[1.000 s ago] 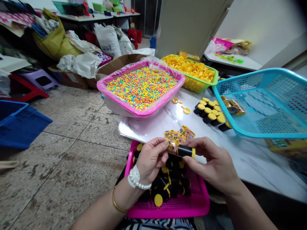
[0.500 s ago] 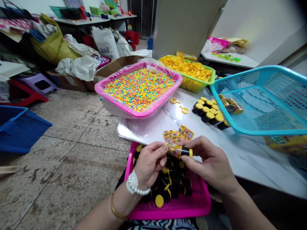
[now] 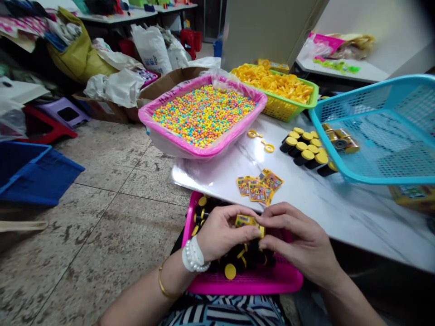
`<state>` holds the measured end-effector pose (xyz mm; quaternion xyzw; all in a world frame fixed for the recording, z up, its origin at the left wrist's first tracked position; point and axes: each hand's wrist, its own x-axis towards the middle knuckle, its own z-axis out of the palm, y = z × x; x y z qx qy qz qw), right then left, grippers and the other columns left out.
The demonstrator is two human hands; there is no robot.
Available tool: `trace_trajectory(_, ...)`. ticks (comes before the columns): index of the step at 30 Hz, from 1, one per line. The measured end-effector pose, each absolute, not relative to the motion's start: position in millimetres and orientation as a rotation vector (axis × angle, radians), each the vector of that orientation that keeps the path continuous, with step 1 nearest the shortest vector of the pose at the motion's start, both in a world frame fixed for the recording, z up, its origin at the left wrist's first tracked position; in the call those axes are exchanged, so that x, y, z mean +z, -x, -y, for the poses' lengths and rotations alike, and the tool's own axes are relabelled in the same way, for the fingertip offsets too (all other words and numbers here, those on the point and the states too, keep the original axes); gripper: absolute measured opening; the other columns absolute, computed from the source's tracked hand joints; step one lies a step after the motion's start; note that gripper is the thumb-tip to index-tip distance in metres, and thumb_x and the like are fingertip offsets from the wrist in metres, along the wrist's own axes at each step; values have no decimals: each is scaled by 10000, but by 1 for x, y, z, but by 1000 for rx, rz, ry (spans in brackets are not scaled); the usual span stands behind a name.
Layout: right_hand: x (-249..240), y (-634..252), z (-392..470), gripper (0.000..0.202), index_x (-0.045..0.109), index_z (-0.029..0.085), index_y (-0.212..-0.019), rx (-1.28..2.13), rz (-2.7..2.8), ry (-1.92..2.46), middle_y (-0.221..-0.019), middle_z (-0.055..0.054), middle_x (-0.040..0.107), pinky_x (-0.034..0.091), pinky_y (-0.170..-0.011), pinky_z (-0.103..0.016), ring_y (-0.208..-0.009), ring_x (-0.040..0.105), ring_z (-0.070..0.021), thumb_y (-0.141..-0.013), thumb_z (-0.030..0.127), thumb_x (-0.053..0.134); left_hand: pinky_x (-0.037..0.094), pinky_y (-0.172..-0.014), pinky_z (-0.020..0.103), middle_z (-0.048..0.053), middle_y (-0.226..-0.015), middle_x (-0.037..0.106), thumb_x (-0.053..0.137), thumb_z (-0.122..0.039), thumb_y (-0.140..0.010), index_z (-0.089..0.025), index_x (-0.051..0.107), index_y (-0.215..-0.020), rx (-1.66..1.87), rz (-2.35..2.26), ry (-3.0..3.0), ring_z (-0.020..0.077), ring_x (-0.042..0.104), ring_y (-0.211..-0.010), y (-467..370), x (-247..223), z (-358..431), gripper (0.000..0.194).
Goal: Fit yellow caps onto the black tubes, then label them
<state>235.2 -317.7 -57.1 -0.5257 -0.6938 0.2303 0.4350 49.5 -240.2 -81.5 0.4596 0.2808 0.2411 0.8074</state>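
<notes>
Over the pink basket (image 3: 238, 288), both hands hold one small tube (image 3: 246, 221) with a printed yellow label around it and a yellow cap at its right end. My left hand (image 3: 226, 233) is closed round the labelled body. At the cap end, the fingertips of my right hand (image 3: 295, 235) pinch the tube. Beneath them, black tubes with yellow caps (image 3: 230, 271) lie jumbled in the basket, partly hidden by my hands. Several loose printed labels (image 3: 258, 192) overlap on the marbled table (image 3: 210, 176) just beyond my fingers.
A pink tub (image 3: 204, 153) of coloured beads stands on the table, near a green basket (image 3: 277, 113) of yellow plastic parts. Upright capped tubes (image 3: 307, 156) stand beside a blue basket (image 3: 377, 179) holding several labelled tubes (image 3: 340, 144). Two yellow ring pieces (image 3: 268, 147) lie between.
The label, held out flat from the black tube before, now covers its body. My left hand has moved right and closed over the tube; the view has tilted slightly down.
</notes>
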Motion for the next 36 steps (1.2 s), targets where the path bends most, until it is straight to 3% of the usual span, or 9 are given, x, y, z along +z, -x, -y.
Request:
trace_trajectory(8, -68, -233, 325, 422, 665, 253, -1212, 399, 1803, 1320, -1068, -66, 652, 564, -834, -294, -970, 652, -174, -825, 89, 697, 470, -566, 185, 23, -838, 663, 833, -334, -702, -134, 643, -1010, 538, -596, -880, 68, 587, -604, -57, -96, 244, 414)
trace_trajectory(12, -72, -234, 328, 428, 659, 215, -1199, 287, 1805, 1334, -1050, -71, 692, 565, -864, -284, -963, 676, -179, -798, 75, 714, 422, -455, 178, 26, -763, 644, 650, -545, -832, -157, 562, -1102, 475, -565, -764, 107, 613, -554, -51, -95, 248, 481)
trace_trajectory(15, -72, -232, 330, 384, 682, 198, -1132, 299, 1796, 1309, -1024, -78, 712, 573, -846, -276, -928, 693, -179, -774, 71, 738, 347, -396, 156, -8, -685, 599, 621, -512, -865, -156, 570, -1050, 444, -615, -835, 63, 516, -451, -49, -91, 253, 404)
trace_trajectory(21, -81, -213, 339, 180, 723, 199, -882, 731, 1250, 1445, -796, -15, 713, 583, -603, -209, -670, 684, -133, -724, 190, 810, 496, -702, 220, 37, -899, 654, 708, -271, -822, -166, 667, -1011, 687, -690, -1284, 117, 607, -786, -45, -87, 266, 220)
trace_trajectory(25, -98, -208, 346, 176, 717, 173, -830, 1139, 935, 1480, -695, -8, 702, 583, -572, -202, -606, 668, -123, -718, 262, 819, 400, -474, 171, -23, -675, 580, 664, -383, -856, -147, 618, -1018, 465, -682, -1134, 62, 507, -505, -40, -103, 266, 290)
trace_trajectory(28, -108, -213, 351, 356, 714, 224, -1093, 1340, 933, 1344, -929, -35, 695, 604, -627, -238, -663, 665, -109, -749, 257, 800, 291, -380, 141, -40, -631, 563, 651, -483, -846, -143, 563, -948, 370, -673, -950, 25, 420, -399, -39, -116, 269, 365)
trace_trajectory(30, -112, -216, 354, 396, 712, 269, -1152, 1397, 986, 1256, -1101, -62, 625, 623, -641, -273, -747, 670, -128, -764, 249, 788, 258, -347, 131, -40, -610, 568, 659, -527, -824, -145, 537, -919, 336, -670, -844, 20, 404, -365, -40, -120, 273, 412)
trace_trajectory(33, -121, -216, 357, 207, 777, 281, -957, 1340, 974, 1150, -1020, -43, 579, 636, -582, -289, -772, 668, -152, -759, 225, 791, 264, -318, 133, -34, -595, 576, 667, -585, -791, -142, 536, -967, 299, -594, -650, 36, 431, -352, -42, -122, 279, 494)
trace_trajectory(36, -129, -214, 358, 170, 768, 302, -905, 1220, 879, 1093, -918, -1, 551, 611, -484, -261, -620, 641, -107, -767, 203, 781, 253, -301, 129, -41, -581, 577, 727, -540, -757, -142, 537, -909, 322, -550, -554, 17, 391, -321, -45, -122, 281, 467)
